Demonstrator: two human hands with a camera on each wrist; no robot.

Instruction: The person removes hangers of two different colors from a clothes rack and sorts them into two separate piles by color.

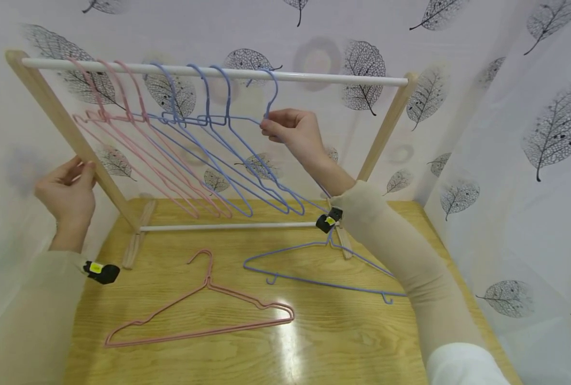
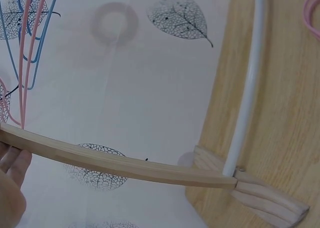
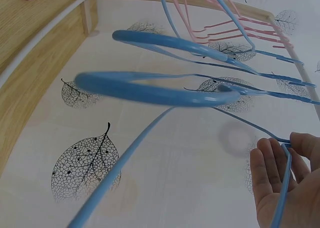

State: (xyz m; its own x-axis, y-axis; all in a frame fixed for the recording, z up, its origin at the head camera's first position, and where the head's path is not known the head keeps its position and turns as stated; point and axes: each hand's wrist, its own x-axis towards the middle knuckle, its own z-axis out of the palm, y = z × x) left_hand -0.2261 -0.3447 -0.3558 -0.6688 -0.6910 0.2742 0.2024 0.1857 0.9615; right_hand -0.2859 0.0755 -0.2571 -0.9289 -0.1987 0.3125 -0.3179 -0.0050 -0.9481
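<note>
Thumb and fingertips of my right hand (image 1: 297, 133) pinch a blue hanger (image 1: 275, 88) just below its hook, which loops over the white top bar (image 1: 333, 78) of a clothes rack. In the right wrist view the pinched hanger's wire (image 3: 285, 173) crosses in front of the palm. My left hand (image 1: 69, 195) grips the rack's left wooden post (image 1: 111, 187); part of that hand is cut off in the left wrist view. Left of the pinched hanger hang three more blue hangers (image 1: 228, 96), then three pink hangers (image 1: 138, 93) nearer the left post.
A pink hanger (image 1: 209, 272) lies on the wooden table (image 1: 237, 363) in front. A blue hanger (image 1: 314, 280) lies to its right, partly hidden by my right forearm. The rack's lower white bar (image 1: 237, 226) runs low behind them. Leaf-patterned cloth (image 1: 502, 214) surrounds the table.
</note>
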